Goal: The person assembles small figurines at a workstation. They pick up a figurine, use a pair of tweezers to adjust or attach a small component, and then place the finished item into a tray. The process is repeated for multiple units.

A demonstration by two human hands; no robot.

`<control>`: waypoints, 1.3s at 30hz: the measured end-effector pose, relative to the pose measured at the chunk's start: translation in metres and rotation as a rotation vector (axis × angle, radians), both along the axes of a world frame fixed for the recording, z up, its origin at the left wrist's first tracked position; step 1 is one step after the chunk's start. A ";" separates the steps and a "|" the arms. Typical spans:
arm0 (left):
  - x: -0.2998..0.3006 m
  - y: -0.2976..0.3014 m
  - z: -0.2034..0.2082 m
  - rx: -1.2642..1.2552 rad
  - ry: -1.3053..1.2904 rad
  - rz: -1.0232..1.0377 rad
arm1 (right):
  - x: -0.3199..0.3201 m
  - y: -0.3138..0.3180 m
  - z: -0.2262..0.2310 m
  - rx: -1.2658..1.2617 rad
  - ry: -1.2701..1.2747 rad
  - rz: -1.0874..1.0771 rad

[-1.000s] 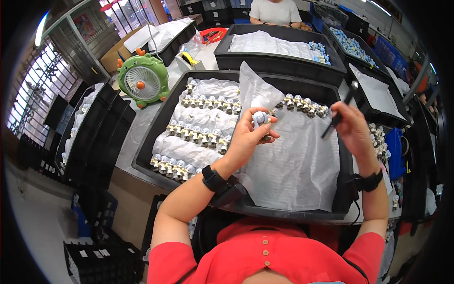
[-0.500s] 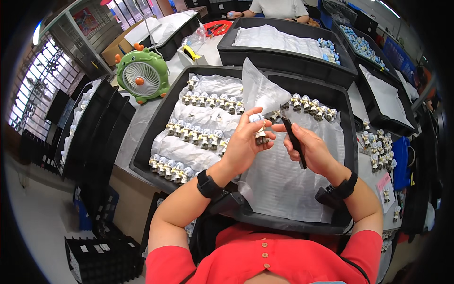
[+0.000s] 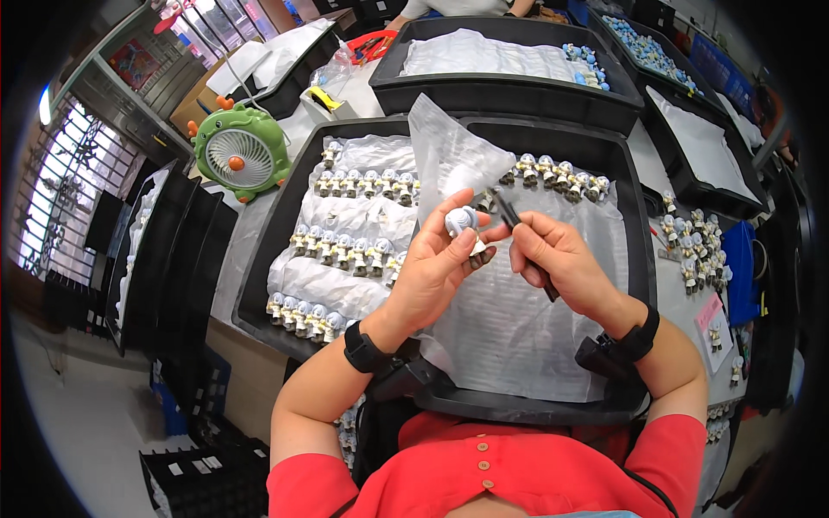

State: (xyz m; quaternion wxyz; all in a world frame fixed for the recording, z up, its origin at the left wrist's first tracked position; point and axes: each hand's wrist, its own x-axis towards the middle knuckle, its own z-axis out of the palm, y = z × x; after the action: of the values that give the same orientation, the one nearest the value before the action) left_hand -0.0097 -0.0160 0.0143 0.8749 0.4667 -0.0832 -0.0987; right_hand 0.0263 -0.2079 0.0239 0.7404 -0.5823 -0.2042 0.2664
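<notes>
In my left hand (image 3: 434, 269) is a small figurine (image 3: 461, 221) with pale blue hair and a white and yellow body, pinched upright between thumb and fingers. My right hand (image 3: 560, 261) is closed round a slim black tool (image 3: 509, 211) of a kind I cannot make out; its upper end points up and left, close to the figurine. Both hands are above a large black tray (image 3: 248, 289) lined with white foam sheet (image 3: 527, 345). Rows of similar figurines (image 3: 343, 250) lie in it, and a folded-up sheet flap (image 3: 453, 155) rises behind my hands.
A green fan (image 3: 240, 155) stands left of the tray. Beyond lie another black tray (image 3: 509, 95), a tape dispenser (image 3: 326, 102) and a red basket (image 3: 371, 45). More figurines (image 3: 695, 246) cluster at the right. A person (image 3: 458, 7) sits across the table.
The whole view has shifted slightly. My left hand has turned the figurine so its hair shows more, and the black tool in my right hand now tilts further left.
</notes>
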 end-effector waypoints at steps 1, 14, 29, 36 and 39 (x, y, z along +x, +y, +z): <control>0.001 0.000 0.000 0.003 -0.012 0.005 | 0.000 0.001 -0.001 0.028 -0.006 -0.014; -0.001 0.001 0.001 0.007 -0.009 0.037 | -0.012 0.004 0.006 -0.245 -0.333 -0.119; -0.003 -0.002 0.001 0.045 -0.087 0.009 | -0.016 0.006 0.009 -0.331 -0.381 -0.093; -0.003 -0.001 -0.003 0.127 -0.116 0.034 | -0.019 0.012 0.005 -0.326 -0.669 -0.147; -0.006 -0.003 0.000 0.138 -0.123 0.039 | -0.019 0.011 0.001 -0.304 -0.731 -0.157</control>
State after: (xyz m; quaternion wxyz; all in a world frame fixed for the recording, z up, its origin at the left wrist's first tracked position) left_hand -0.0154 -0.0188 0.0143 0.8356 0.5327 -0.1209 -0.0582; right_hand 0.0077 -0.1964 0.0252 0.5423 -0.7555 -0.3675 0.0116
